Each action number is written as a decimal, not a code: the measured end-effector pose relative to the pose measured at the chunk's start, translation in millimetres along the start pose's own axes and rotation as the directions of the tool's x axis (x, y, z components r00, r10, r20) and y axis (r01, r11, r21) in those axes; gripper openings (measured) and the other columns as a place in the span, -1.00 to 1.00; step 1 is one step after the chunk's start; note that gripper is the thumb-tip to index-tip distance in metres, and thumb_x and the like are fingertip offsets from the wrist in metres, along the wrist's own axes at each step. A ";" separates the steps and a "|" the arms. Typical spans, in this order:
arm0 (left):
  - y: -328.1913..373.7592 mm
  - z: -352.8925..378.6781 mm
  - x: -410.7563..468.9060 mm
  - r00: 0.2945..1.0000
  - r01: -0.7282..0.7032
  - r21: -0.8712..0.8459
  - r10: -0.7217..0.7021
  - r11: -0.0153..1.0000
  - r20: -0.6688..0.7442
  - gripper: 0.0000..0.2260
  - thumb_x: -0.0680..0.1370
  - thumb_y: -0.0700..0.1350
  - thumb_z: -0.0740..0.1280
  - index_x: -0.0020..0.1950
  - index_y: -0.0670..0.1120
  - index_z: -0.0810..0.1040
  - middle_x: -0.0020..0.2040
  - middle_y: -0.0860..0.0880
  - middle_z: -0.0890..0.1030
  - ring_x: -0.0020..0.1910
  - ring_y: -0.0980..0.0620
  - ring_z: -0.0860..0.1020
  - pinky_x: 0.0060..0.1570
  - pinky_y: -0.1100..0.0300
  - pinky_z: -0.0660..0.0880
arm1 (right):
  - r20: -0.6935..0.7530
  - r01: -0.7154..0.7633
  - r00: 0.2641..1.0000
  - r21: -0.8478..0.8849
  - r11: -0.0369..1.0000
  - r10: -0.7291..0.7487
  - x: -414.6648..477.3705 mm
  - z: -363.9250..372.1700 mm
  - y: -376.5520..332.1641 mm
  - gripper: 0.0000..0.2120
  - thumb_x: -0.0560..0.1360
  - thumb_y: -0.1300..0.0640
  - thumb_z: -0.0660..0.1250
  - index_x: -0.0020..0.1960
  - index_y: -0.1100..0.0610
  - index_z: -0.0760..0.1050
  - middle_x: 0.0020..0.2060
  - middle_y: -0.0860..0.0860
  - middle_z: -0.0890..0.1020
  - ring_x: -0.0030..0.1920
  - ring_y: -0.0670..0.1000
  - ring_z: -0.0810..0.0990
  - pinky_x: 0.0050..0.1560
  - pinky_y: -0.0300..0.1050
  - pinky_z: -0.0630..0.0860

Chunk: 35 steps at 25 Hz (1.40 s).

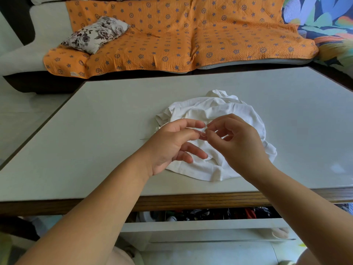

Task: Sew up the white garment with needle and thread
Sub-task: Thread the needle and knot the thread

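White garment (219,111) crumpled, left hand (172,144), right hand (238,142) pinching thread (206,131) (barely visible)

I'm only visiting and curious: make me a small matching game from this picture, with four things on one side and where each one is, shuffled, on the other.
Things:
1. white garment
2. floral pillow
3. orange cover
4. drawer

Places:
A. open, below the near edge of the table
B. crumpled on the table
C. spread over the sofa
D. lying on the left part of the orange cover

Pairs: 1-B, 2-D, 3-C, 4-A.
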<state>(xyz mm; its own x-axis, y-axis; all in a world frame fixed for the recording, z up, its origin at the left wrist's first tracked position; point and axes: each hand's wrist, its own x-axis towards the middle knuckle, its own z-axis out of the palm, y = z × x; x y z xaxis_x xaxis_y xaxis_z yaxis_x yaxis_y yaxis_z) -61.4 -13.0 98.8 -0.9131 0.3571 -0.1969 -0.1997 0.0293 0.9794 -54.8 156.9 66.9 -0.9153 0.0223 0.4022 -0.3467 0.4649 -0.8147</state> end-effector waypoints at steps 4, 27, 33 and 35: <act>-2.5 -1.2 2.0 1.000 -0.018 0.047 0.019 0.999 -0.010 -0.83 0.60 -0.28 0.26 0.16 -0.16 0.56 -0.09 -0.10 0.69 -0.13 -0.07 0.70 -0.27 0.22 0.58 | 0.001 0.007 1.000 -0.016 1.000 -0.007 -0.1 -0.6 0.9 -0.86 0.46 0.11 0.41 -0.21 -0.11 0.54 -0.10 -0.16 0.61 -0.16 -0.22 0.60 -0.15 -0.40 0.48; -8.4 -0.7 8.2 0.969 -0.088 0.408 0.174 0.909 -0.177 -0.90 0.55 -0.09 0.38 -0.05 0.00 0.70 -0.35 0.12 0.57 -0.40 0.17 0.47 -0.27 0.32 0.44 | -0.044 0.229 0.970 -0.182 0.956 -0.240 0.8 1.4 14.1 -0.95 0.43 0.21 0.49 -0.17 0.10 0.65 -0.14 -0.10 0.59 -0.25 -0.20 0.60 -0.25 -0.37 0.49; -6.7 1.5 5.9 0.983 -0.080 0.430 0.143 0.900 -0.117 -0.91 0.58 -0.12 0.36 -0.03 -0.08 0.67 -0.34 0.09 0.65 -0.47 0.17 0.51 -0.35 0.32 0.46 | -0.040 0.263 0.960 -0.200 0.944 -0.276 0.7 1.9 15.5 -0.97 0.43 0.19 0.47 -0.18 0.09 0.65 -0.14 -0.08 0.60 -0.26 -0.16 0.60 -0.27 -0.31 0.50; -7.4 2.2 7.0 0.982 -0.086 0.421 0.148 0.903 -0.116 -0.91 0.56 -0.15 0.37 -0.08 -0.10 0.66 -0.32 0.11 0.64 -0.40 0.20 0.54 -0.29 0.31 0.47 | -0.031 0.268 0.959 -0.211 0.940 -0.281 0.3 2.3 15.8 -0.96 0.43 0.20 0.47 -0.18 0.09 0.65 -0.14 -0.09 0.60 -0.27 -0.17 0.59 -0.27 -0.34 0.50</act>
<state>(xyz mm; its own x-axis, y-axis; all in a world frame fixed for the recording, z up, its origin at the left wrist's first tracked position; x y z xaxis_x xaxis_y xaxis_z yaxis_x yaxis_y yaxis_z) -65.4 -8.7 90.3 -0.9675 0.2469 -0.0538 0.0480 0.3885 0.9202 -61.0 162.3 53.2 -0.7741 -0.0814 0.6277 -0.5282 0.6297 -0.5696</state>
